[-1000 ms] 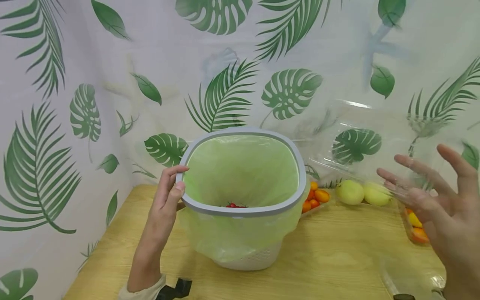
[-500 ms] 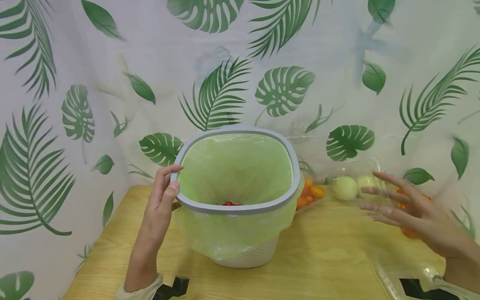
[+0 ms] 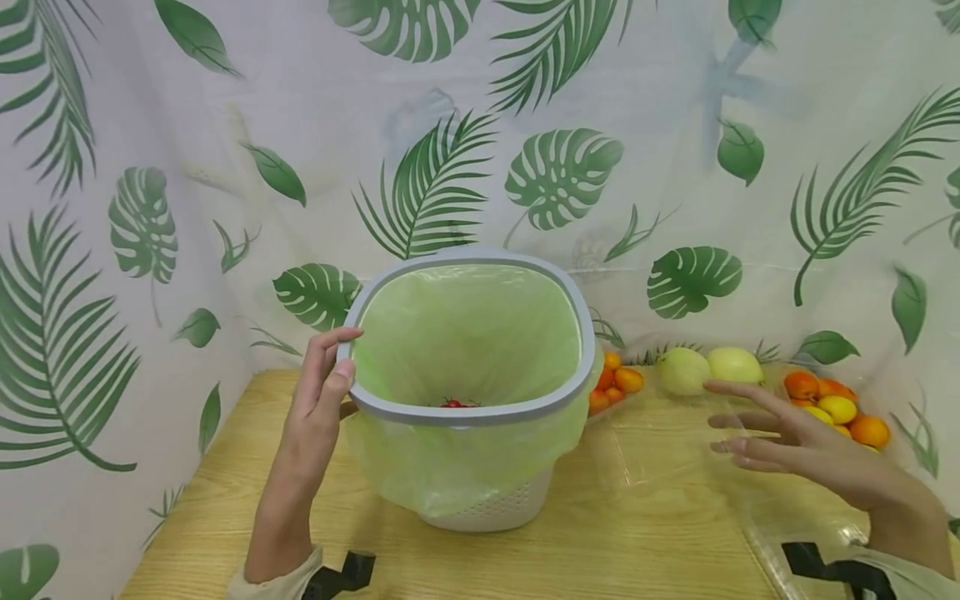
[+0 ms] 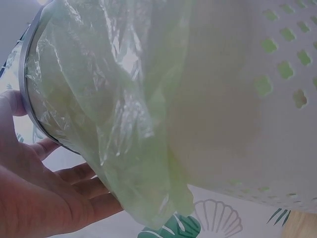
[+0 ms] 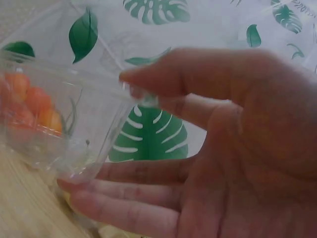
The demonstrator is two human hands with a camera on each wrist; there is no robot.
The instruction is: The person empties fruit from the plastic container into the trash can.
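A cream trash bin [image 3: 491,507] with a perforated wall, a grey rim and a light green bag liner [image 3: 465,458] stands upright on the table. Small red fruits [image 3: 456,404] show at the bottom of its opening. My left hand [image 3: 311,396] grips the rim on the left side, also seen in the left wrist view, where the liner [image 4: 124,124] hangs over the wall. To the right of the bin, my right hand [image 3: 810,458] holds a clear plastic box [image 5: 94,104] by one end. In the head view the box is barely visible against the table.
Behind the box, along the cloth wall, lie orange fruits [image 3: 626,381], two pale green round fruits [image 3: 684,372] and a pile of orange and yellow fruits [image 3: 836,408]. Another clear plastic piece [image 3: 795,542] lies at the front right of the wooden table [image 3: 637,550].
My right hand has brought the clear plastic box down and leftward from high on the right to low over the table. My left hand stays on the bin's rim.
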